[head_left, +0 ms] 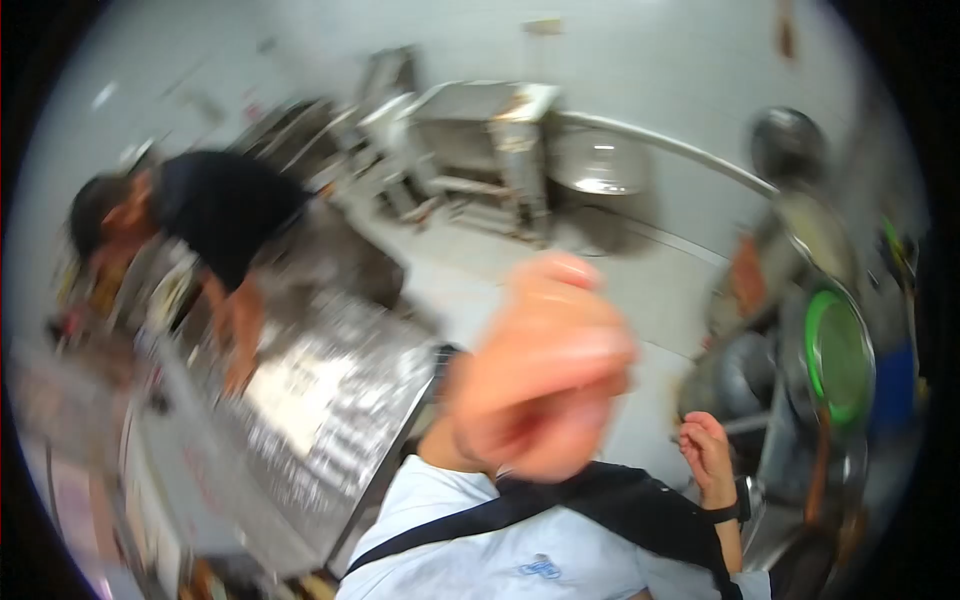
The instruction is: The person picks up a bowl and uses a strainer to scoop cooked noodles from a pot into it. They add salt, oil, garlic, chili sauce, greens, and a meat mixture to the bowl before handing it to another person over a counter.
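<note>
My left hand [545, 375] is raised close to the camera, large and blurred. Its fingers are curled in, and nothing shows in them. A dark band is at its wrist. My right hand [706, 452] hangs low at the right with loosely bent fingers slightly apart and holds nothing; a black band circles that wrist. Nearest to it are metal pots and basins [745, 370]. Left of my body stands a metal table [385, 385] dusted with white flour, with a pale flat sheet, seemingly dough [298, 392], on it.
A person in a dark shirt [225, 205] leans over the table's far side, hands near the pale sheet. A metal stand [480, 110] and a large shiny bowl [603, 165] are by the back wall. A green-rimmed round sieve-like item [840, 345] is among the stacked pots at right.
</note>
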Demonstrator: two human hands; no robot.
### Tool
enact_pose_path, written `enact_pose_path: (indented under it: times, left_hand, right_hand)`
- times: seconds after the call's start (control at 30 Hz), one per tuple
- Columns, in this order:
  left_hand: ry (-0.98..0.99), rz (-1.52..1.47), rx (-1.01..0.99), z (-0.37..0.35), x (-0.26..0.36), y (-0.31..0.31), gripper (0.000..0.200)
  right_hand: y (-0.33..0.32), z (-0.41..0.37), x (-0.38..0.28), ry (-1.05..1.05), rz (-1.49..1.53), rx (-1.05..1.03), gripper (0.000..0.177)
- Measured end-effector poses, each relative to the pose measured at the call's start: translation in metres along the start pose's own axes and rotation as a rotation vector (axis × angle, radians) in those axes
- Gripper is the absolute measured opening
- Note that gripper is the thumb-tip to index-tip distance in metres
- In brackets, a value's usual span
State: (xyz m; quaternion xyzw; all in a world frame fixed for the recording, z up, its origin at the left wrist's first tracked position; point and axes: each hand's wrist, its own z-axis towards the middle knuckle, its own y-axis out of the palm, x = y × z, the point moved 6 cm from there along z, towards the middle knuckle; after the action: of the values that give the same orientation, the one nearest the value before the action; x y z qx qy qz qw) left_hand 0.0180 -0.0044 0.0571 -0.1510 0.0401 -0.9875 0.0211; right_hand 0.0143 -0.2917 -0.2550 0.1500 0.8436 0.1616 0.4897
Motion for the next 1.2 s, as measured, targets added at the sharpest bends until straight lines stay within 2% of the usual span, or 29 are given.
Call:
enact_pose_path:
  times: [0.03, 0.07, 0.1, 0.13, 0.2, 0.23, 0.27, 0.33, 0.37, 0.43, 0.5, 0.57, 0.63, 0.73, 0.87, 0.97, 1.0, 1.07, 1.1, 1.13, 1.17, 1.2]
  left_hand:
    - [-0.194, -0.004, 0.041, -0.013, 0.0, 0.022, 0.028]
    - [-0.306, 0.111, -0.034, -0.035, -0.001, 0.041, 0.025]
    - [-0.198, 0.195, -0.027, -0.054, -0.033, 0.002, 0.024]
    - [-0.31, 0.266, -0.065, -0.08, -0.023, -0.005, 0.023]
    - [-0.543, 0.414, -0.012, -0.131, 0.021, -0.037, 0.022]
    - [-0.668, 0.436, 0.037, -0.15, 0.034, -0.048, 0.02]
    - [-0.685, 0.517, 0.091, -0.161, 0.056, -0.059, 0.02]
    - [-1.13, 0.562, 0.472, -0.203, 0.103, -0.095, 0.015]
    - [-1.122, 0.634, 0.535, -0.212, 0.13, -0.103, 0.015]
    - [-1.164, 0.835, 0.833, -0.239, 0.189, -0.116, 0.014]
    - [-1.136, 0.964, 0.969, -0.263, 0.242, -0.113, 0.015]
    - [-1.101, 1.043, 1.075, -0.29, 0.285, -0.106, 0.015]
    - [-1.09, 1.005, 1.332, -0.334, 0.327, -0.096, 0.016]
    - [-1.031, 1.083, 1.557, -0.4, 0.384, -0.089, 0.016]
    - [-0.957, 1.16, 1.685, -0.45, 0.461, -0.096, 0.015]
    - [-0.887, 1.154, 1.68, -0.472, 0.537, -0.115, 0.017]
    - [-0.917, 1.208, 1.664, -0.477, 0.565, -0.121, 0.017]
    - [-0.935, 1.271, 1.645, -0.488, 0.616, -0.139, 0.017]
    - [-0.914, 1.29, 1.668, -0.495, 0.643, -0.15, 0.015]
    - [-0.9, 1.309, 1.689, -0.5, 0.67, -0.163, 0.014]
    - [-0.894, 1.319, 1.687, -0.507, 0.693, -0.177, 0.014]
    - [-0.898, 1.376, 1.64, -0.511, 0.715, -0.194, 0.014]
  right_hand:
    - [0.001, 0.007, 0.004, 0.062, -0.008, -0.076, 0.018]
    - [0.004, 0.013, 0.007, 0.137, -0.067, -0.143, 0.017]
    - [0.068, 0.096, -0.024, 0.039, -0.177, -0.301, 0.017]
    - [0.084, 0.098, -0.012, 0.09, -0.212, -0.344, 0.017]
    - [0.119, 0.095, 0.033, 0.198, -0.244, -0.447, 0.017]
    - [0.139, 0.097, 0.047, 0.251, -0.28, -0.528, 0.017]
    - [0.157, 0.099, 0.055, 0.276, -0.298, -0.594, 0.017]
    - [0.193, 0.099, 0.087, 0.327, -0.328, -0.757, 0.017]
    - [0.21, 0.091, 0.102, 0.361, -0.358, -0.836, 0.017]
    - [0.238, 0.066, 0.139, 0.489, -0.502, -0.976, 0.015]
    - [0.261, 0.041, 0.178, 0.574, -0.56, -1.112, 0.014]
    - [0.274, 0.01, 0.21, 0.714, -0.75, -1.245, 0.015]
    - [0.288, -0.018, 0.227, 0.72, -0.858, -1.312, 0.015]
    - [0.31, -0.064, 0.248, 0.73, -0.977, -1.512, 0.013]
    - [0.329, -0.112, 0.294, 0.7, -1.108, -1.571, 0.012]
    - [0.332, -0.122, 0.356, 0.662, -1.194, -1.556, 0.01]
    - [0.328, -0.119, 0.38, 0.661, -1.192, -1.534, 0.006]
    - [0.322, -0.118, 0.416, 0.549, -1.365, -1.48, 0.003]
    - [0.31, -0.088, 0.451, 0.473, -1.449, -1.497, 0.004]
    - [0.287, -0.035, 0.498, 0.303, -1.578, -1.636, 0.006]
    - [0.255, 0.028, 0.548, -0.118, -1.754, -1.981, 0.007]
    - [0.211, 0.103, 0.608, -0.836, -1.742, -2.393, 0.009]
